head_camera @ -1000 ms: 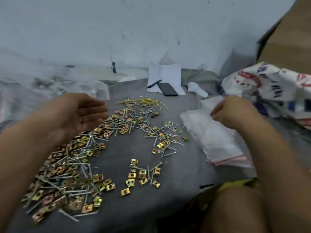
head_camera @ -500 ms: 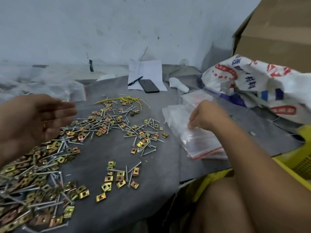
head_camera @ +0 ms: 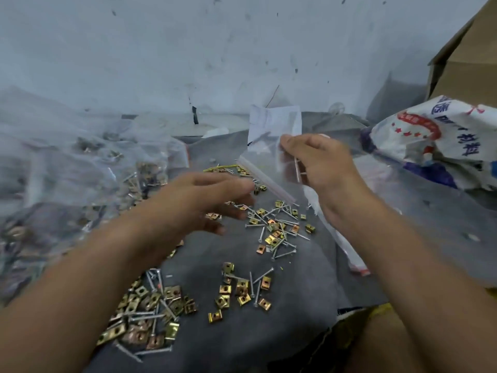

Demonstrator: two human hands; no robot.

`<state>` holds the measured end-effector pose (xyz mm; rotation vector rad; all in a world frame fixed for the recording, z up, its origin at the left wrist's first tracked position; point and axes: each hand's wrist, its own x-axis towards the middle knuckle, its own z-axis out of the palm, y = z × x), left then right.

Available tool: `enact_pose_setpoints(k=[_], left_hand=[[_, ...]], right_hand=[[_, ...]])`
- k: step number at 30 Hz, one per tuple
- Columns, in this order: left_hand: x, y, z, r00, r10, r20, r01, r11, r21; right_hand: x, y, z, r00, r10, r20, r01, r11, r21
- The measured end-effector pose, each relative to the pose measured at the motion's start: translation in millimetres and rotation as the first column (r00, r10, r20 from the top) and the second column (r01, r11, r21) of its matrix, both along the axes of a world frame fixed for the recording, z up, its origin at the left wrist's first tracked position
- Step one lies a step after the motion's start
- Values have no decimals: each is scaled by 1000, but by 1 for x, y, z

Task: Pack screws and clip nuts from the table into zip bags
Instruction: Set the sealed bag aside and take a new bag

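Right fingers (head_camera: 289, 142) pinch zip bag (head_camera: 265, 168); left fingers (head_camera: 228, 184) spread; grey cloth (head_camera: 295, 286), scuffed wall (head_camera: 188, 55).

Screws (head_camera: 283, 238) and clip nuts (head_camera: 242, 289) lie scattered on the table (head_camera: 301, 313), between the arms. Filled bags (head_camera: 88, 168) pile at left; a printed sack (head_camera: 441, 141) sits right, a cardboard box (head_camera: 468, 63) behind it.

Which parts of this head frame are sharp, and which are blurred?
Head view: clip nuts and screws on the grey cloth are sharp; left hand is motion-smeared; filled bags at left are blurred; right hand holding the zip bag is fairly crisp.
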<state>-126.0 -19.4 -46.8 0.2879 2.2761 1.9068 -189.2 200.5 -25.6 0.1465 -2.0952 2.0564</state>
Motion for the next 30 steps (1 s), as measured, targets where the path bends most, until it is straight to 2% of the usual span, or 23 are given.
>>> enact_pose_setpoints(k=[2,7,9,12,15,17,18,20,22,24,27,30], left_hand=[[0,8,-6,1000,16,-27,-15,999,38],[-11,4,-11,950,308,44,-309,917,252],[-13,-2,-10,948,315,56,-318,909,270],[-13,-9,-9,932,361,14,-356,911,207],[-14,-16,-6,883,469,27,-464,860,212],[-14,-23,-3,847,531,29,-524,823,220],[-14,-25,-2,830,558,17,-547,808,219],[-12,-27,0,806,591,-31,-574,793,206],[-11,-27,2,811,581,-74,-557,804,211],[-10,-28,4,831,541,-129,-515,836,188],[-8,-36,7,826,498,-264,-504,862,49],[-6,-46,11,834,449,-320,-469,883,14]], right_hand=[[-4,-15,-2,999,-8,-42,7,1000,-5],[-8,-38,-9,998,7,-60,-8,1000,-19],[-10,-46,-10,998,2,-60,-2,1000,-1],[-13,-57,-11,997,3,-73,-1,1000,23],[-13,-62,-15,994,-51,-99,66,985,158],[-10,-61,-13,961,-83,-263,163,940,300],[-6,-62,-10,940,-30,-340,156,924,349],[4,-67,-6,912,172,-372,5,902,431],[13,-74,-8,892,337,-302,-142,842,520],[16,-80,-11,888,381,-257,-194,818,542],[17,-80,-12,888,391,-244,-267,868,418],[17,-76,-10,893,416,-170,-357,887,294]])
